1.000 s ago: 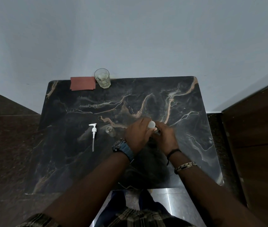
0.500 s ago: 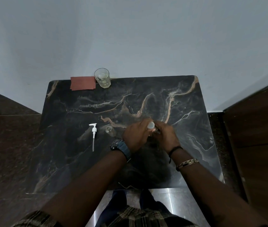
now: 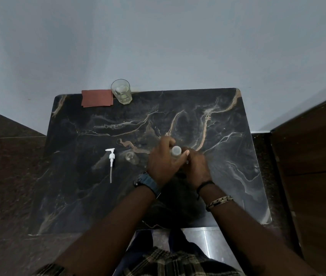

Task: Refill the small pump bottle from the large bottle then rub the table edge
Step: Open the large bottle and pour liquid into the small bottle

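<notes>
The large bottle (image 3: pixel 176 150) stands mid-table, and only its whitish cap and neck show between my hands. My left hand (image 3: pixel 163 163) wraps around the bottle's left side, fingers curled over its far side. My right hand (image 3: pixel 197 166) holds it from the right, thumb up against the neck just under the cap. The small clear bottle (image 3: pixel 131 157) stands uncapped just left of my left hand. Its white pump head (image 3: pixel 110 160) with the long dip tube lies flat on the table further left.
On the dark marble table (image 3: pixel 227 176), a red-brown sheet (image 3: pixel 97 98) lies at the far-left edge, with a drinking glass (image 3: pixel 121 94) holding some liquid beside it. The wall runs behind the table. A wooden cabinet (image 3: pixel 313 166) stands to the right.
Both hands stay on the large bottle in the same spot. My left fingers have crept a little further round its far side; nothing else has moved.
</notes>
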